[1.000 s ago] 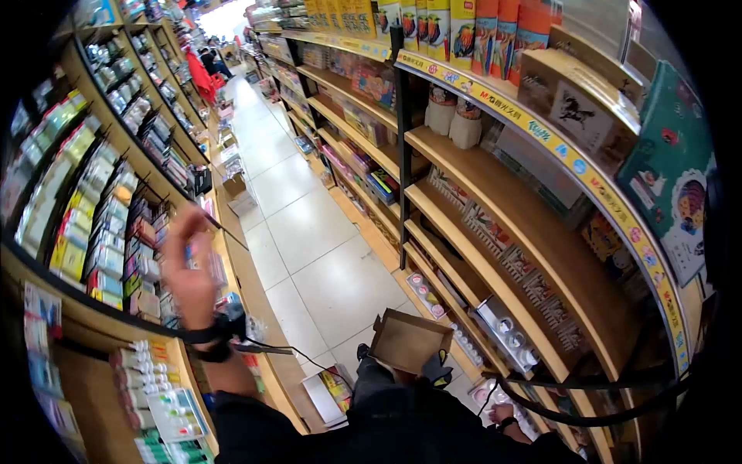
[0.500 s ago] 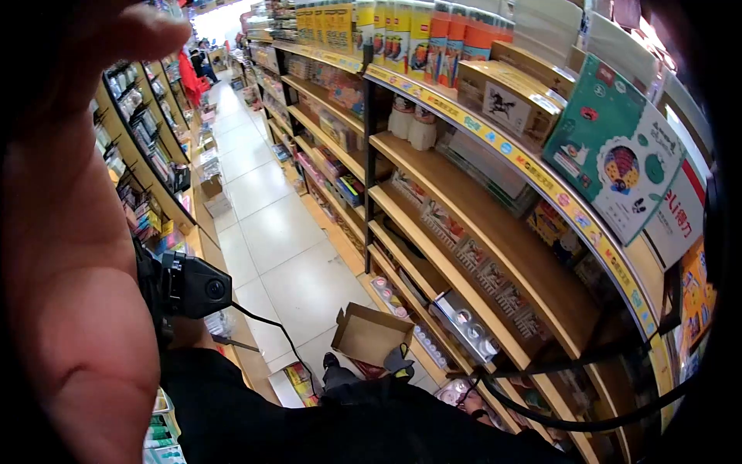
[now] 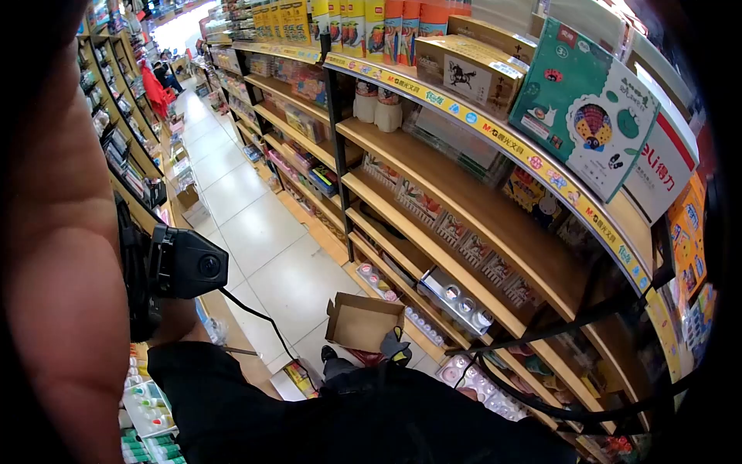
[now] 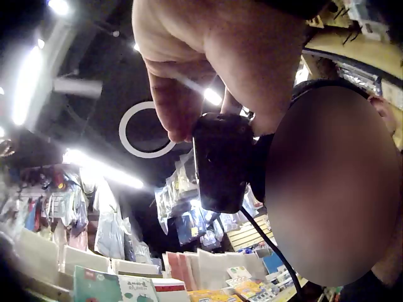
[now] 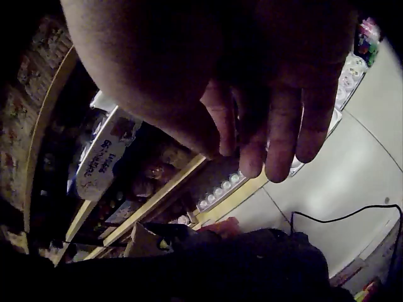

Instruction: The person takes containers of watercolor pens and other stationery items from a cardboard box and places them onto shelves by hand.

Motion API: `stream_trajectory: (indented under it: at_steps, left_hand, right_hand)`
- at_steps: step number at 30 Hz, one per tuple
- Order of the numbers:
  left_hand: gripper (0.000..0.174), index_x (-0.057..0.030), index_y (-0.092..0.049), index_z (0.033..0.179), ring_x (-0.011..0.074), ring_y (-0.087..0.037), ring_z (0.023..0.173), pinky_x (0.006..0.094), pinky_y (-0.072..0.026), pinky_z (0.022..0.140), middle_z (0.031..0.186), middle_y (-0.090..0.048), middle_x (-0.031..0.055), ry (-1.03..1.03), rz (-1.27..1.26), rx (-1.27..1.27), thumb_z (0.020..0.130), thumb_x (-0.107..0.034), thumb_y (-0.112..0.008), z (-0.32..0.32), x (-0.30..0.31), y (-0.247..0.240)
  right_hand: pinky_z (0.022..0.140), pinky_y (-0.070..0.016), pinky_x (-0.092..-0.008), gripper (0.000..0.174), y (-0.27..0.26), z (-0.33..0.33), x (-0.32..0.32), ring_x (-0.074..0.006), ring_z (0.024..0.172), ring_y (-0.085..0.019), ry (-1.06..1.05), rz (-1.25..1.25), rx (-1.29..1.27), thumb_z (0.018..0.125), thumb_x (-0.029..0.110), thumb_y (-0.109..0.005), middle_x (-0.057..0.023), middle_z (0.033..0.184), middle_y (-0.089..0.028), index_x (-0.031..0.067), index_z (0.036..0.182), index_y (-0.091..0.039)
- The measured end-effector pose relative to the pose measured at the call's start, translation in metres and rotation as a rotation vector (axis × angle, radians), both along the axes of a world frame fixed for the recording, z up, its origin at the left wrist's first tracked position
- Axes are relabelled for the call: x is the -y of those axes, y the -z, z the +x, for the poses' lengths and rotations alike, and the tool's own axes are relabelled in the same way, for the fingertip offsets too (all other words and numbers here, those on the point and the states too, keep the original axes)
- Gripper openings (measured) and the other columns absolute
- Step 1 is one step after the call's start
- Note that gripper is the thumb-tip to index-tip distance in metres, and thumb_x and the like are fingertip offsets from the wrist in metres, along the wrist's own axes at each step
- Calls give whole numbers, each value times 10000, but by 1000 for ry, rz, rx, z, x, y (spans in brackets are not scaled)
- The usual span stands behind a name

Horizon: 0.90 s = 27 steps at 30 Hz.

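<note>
Raised close to the lens, my left hand and forearm (image 3: 62, 255) fill the left edge of the head view, a black wrist camera (image 3: 193, 263) strapped on; the fingertips are out of that view. In the left wrist view the left hand (image 4: 214, 56) grips a small black device (image 4: 220, 167) beside the head, thumb and fingers round its top. My right hand (image 5: 264, 100) hangs low by the shelves in the right wrist view, fingers loosely straight and holding nothing. Only a bit of it shows in the head view.
Wooden shelves (image 3: 464, 209) with boxes and packs line the right side. An open cardboard box (image 3: 363, 321) lies on the tiled floor by the feet. A black cable loop (image 3: 572, 417) hangs at the lower right. Racks of goods stand left.
My left hand has risen from over the left shelves to beside the head camera. The head view has shifted rightward. My right hand stays low.
</note>
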<state>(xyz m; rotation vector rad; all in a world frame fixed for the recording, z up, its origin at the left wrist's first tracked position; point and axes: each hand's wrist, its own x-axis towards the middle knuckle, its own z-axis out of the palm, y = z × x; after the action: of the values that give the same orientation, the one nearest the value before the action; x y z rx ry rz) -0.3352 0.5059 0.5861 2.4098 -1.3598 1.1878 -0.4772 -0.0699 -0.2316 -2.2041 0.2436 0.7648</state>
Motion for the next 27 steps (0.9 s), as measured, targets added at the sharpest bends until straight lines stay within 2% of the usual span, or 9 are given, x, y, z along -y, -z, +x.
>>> stream_trajectory:
  at_steps: [3, 11, 15, 17, 19, 22, 24, 25, 27]
  left_hand:
    - [544, 20, -421, 1226, 310, -543, 1011, 354, -457, 823, 1162, -506, 228, 19, 2, 1, 842, -350, -529, 4, 2, -1]
    - [534, 9, -423, 1227, 300, -548, 1004, 351, -461, 812, 1163, -504, 232, 150, -45, -1, 830, -316, -570, 28, 13, 5]
    - [531, 3, -424, 1228, 294, -550, 1000, 350, -463, 806, 1163, -503, 233, 461, -383, -40, 825, -299, -591, 71, 22, 50]
    - [340, -14, -506, 1127, 264, -559, 916, 328, -445, 794, 1066, -556, 198, 402, -714, -107, 814, -126, -577, 88, 25, 109]
    - [122, 8, -576, 766, 165, -576, 692, 254, -459, 611, 745, -606, 108, 262, -828, -536, 690, 75, -643, 102, 2, 180]
    - [399, 3, -546, 598, 112, -446, 322, 195, -363, 352, 416, -496, 61, -227, -1228, -1059, 886, -272, -520, 109, -3, 324]
    - [534, 23, -582, 618, 144, -536, 402, 229, -445, 492, 403, -505, 86, -542, -1204, -1260, 918, -375, -391, 100, -12, 426]
    - [344, 70, -609, 854, 184, -605, 516, 252, -478, 652, 532, -594, 123, -547, -1097, -1330, 874, -253, -494, 90, -19, 472]
    - [382, 66, -500, 1094, 226, -623, 638, 283, -496, 670, 693, -631, 155, -595, -914, -1019, 778, -127, -592, 56, -26, 583]
  right_hand:
    - [346, -353, -317, 112, -109, 26, -56, -197, 479, -547, 568, 222, -181, 796, 139, -514, -99, 655, -584, 41, 803, -567]
    - [314, -345, -296, 148, -118, 29, -57, -244, 468, -548, 673, 286, -230, 782, 39, -516, -159, 723, -585, 28, 929, -530]
    - [333, -353, -272, 146, -110, 23, -57, -212, 479, -542, 650, 282, -212, 780, 25, -503, -138, 703, -583, 22, 917, -552]
    - [338, -351, -265, 177, -105, 20, -62, -193, 477, -529, 705, 312, -220, 781, 21, -488, -133, 703, -581, 14, 947, -549]
    - [344, -363, -265, 137, -100, 13, -66, -188, 482, -547, 805, 349, -163, 762, 22, -523, -127, 681, -583, -11, 883, -576]
    - [358, -390, -275, 139, -115, 6, -70, -172, 427, -531, 765, 310, -193, 777, 117, -600, -111, 550, -546, -9, 834, -605]
    - [375, -431, -291, 238, -148, 3, -77, -190, 380, -511, 785, 300, -191, 780, 189, -631, -102, 491, -506, -44, 755, -594]
    - [380, -442, -296, 278, -162, 3, -79, -202, 375, -512, 766, 261, -220, 785, 213, -630, -99, 480, -494, -54, 721, -588]
    - [374, -439, -307, 372, -154, -5, -77, -211, 371, -491, 864, 225, -312, 791, 286, -621, -126, 506, -520, -67, 682, -574]
